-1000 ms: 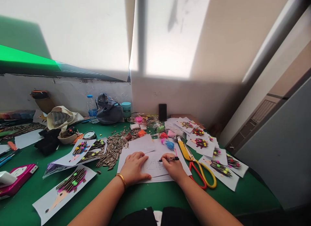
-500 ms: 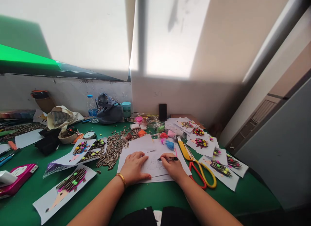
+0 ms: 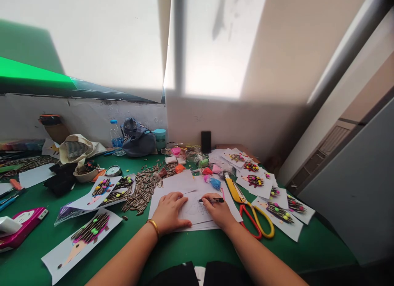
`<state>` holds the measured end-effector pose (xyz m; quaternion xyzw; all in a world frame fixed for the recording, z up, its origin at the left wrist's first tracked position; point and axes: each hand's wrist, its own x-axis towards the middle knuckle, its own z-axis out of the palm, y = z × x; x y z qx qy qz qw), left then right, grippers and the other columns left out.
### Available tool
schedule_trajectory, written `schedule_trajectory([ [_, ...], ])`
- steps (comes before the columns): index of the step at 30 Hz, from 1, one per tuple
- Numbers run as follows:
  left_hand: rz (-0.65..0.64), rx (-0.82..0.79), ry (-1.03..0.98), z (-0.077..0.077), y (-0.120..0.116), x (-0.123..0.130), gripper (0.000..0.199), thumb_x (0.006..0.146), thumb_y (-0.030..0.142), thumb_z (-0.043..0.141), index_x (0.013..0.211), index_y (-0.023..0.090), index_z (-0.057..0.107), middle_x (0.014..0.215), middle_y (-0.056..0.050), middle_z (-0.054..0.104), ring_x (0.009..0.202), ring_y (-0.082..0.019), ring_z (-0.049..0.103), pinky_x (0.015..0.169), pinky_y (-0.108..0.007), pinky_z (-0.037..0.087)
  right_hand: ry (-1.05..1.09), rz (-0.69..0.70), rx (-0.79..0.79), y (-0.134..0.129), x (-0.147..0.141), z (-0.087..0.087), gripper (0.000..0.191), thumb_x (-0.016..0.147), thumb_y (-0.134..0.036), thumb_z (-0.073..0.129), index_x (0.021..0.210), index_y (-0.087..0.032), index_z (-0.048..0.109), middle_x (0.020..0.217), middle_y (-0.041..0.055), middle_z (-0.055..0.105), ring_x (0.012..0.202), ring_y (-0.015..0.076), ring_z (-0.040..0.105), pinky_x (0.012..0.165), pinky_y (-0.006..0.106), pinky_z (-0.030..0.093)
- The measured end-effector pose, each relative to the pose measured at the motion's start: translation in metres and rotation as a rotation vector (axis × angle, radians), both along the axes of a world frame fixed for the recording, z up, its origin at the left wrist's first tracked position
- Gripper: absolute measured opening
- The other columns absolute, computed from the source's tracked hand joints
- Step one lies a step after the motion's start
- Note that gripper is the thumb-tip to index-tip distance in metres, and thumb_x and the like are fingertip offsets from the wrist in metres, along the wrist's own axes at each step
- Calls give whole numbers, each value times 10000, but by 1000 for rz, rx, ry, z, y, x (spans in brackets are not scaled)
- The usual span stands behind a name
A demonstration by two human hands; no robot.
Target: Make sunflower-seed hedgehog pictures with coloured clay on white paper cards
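My right hand [image 3: 218,212] is closed around a black pen [image 3: 219,200], its tip at a line drawing on white paper [image 3: 191,210]. Flat on the left part of that paper lies my left hand [image 3: 171,212], fingers spread, a gold bangle on the wrist. Other white sheets [image 3: 179,181] lie under and behind the drawing. Beside my right hand are scissors [image 3: 250,210] with red and yellow handles. Just beyond the paper sit small bags of coloured clay [image 3: 214,182].
Striped sunflower seeds [image 3: 142,190] are heaped left of the paper. Hedgehog cards [image 3: 89,239] with seed spines lie at left, and more cards [image 3: 280,212] at right. Along the wall stand a blue-grey bag [image 3: 139,141], a water bottle [image 3: 116,138] and a black phone [image 3: 206,142].
The pen tip has shifted very slightly up and left on the drawing with my right hand. My left hand stays in place.
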<state>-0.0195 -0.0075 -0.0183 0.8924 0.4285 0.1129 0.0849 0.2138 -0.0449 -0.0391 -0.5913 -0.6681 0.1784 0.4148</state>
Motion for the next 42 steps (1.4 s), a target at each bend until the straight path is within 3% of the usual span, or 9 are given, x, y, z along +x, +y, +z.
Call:
schedule_trajectory([
  [10,1,-12,-8,2,-1,0,841,577,690,756,1300,296,581,1358,-100,541,1269,-352,457,1063,-518,329,52,30,10,4,0,-9,252,892,-358,541,1012,-241,729,1038,46,731,1033,232,625,943,381,460],
  [26,3,-11,-11,-1,0,-1,856,565,704,756,1301,302,581,1354,-99,544,1271,-351,455,1066,-508,324,45,-36,-17,6,1,-9,269,909,-378,496,983,-235,711,1018,51,719,1010,239,628,909,365,469],
  [42,3,-17,0,0,0,0,850,581,699,751,1305,287,580,1364,-100,540,1270,-351,455,1068,-520,325,43,-51,-33,1,1,3,273,910,-349,462,893,-213,697,910,42,717,936,223,634,854,325,459],
])
